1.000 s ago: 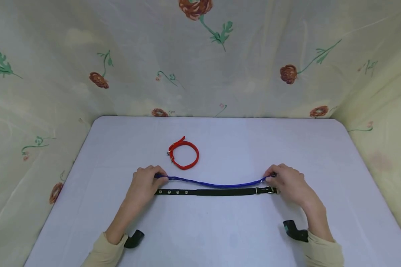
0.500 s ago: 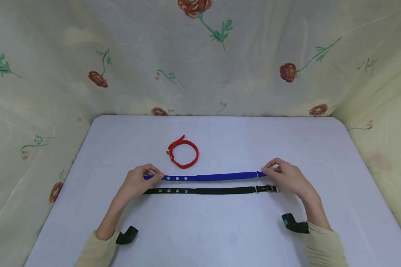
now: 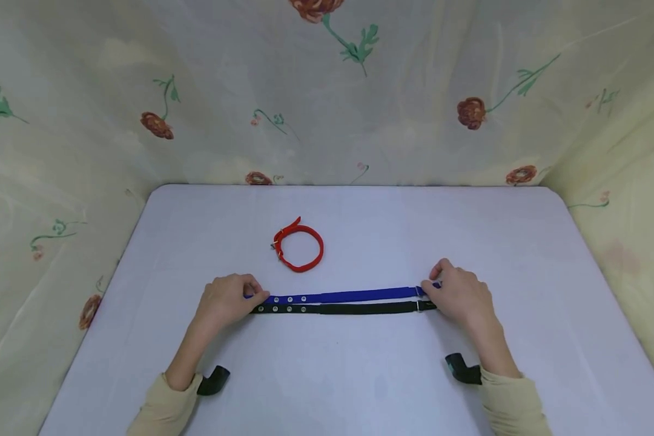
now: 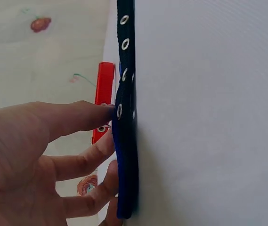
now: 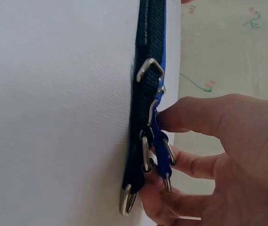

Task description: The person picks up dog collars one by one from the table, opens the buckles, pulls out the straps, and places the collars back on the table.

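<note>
A blue collar (image 3: 367,295) with metal eyelets is stretched straight from side to side between both hands. My left hand (image 3: 226,300) pinches its eyelet end between thumb and fingers. At the other end, the right hand (image 3: 460,293) pinches the blue collar beside its buckle; metal rings hang there in the right wrist view. Directly in front of it lies a black collar (image 3: 367,309), also straight, its eyelets and buckle lined up with the blue one's. The right hand covers the black collar's ring end in the head view. Behind them rests a red collar (image 3: 321,248), buckled into a loop.
All the collars are on a table covered in white cloth (image 3: 338,381). Flower-printed curtains (image 3: 414,91) hang along the back and sides. Black wrist-worn devices (image 3: 214,381) stick out near both sleeves.
The blue collar, sagging and turned on edge a second ago, lies flatter and straight. In the last half second it has come nearer the black collar, closing most of the gap.
</note>
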Demonstrator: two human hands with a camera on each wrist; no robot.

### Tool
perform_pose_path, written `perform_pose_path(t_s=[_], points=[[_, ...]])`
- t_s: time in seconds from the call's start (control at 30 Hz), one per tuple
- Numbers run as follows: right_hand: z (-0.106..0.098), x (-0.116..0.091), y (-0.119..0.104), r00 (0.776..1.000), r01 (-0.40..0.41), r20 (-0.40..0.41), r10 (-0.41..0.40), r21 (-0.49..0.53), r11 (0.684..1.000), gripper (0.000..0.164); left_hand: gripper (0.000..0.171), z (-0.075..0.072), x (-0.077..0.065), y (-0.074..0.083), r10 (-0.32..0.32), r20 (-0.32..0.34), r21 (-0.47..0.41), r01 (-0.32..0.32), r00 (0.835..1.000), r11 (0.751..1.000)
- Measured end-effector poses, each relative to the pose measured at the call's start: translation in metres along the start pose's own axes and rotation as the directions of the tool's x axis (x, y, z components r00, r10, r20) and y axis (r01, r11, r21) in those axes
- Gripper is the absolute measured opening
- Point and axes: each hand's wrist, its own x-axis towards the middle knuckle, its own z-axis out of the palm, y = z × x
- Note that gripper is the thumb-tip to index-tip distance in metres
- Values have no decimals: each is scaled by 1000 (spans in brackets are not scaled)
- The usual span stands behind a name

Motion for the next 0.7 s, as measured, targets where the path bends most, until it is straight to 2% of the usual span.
perform_pose_path(t_s=[0.07,0.17,0.5,0.7], points=[[3,-2,-3,999,6,-49,-8,-28,1000,29,22,0,-1,1,14,-36,43,-13,999,999],[7,-4,-4,995,16,-94,-19,-40,999,27,25,1,-1,3,16,-71,54,-12,997,998],[1,-7,0,997,41,-62,-40,12,999,34,28,0,-3,10,31,-130,-11,-32,991,999],[-4,-5,-5,994,57,-93,-53,37,998,37,33,-5,-1,16,13,-166,-95,-29,986,995]])
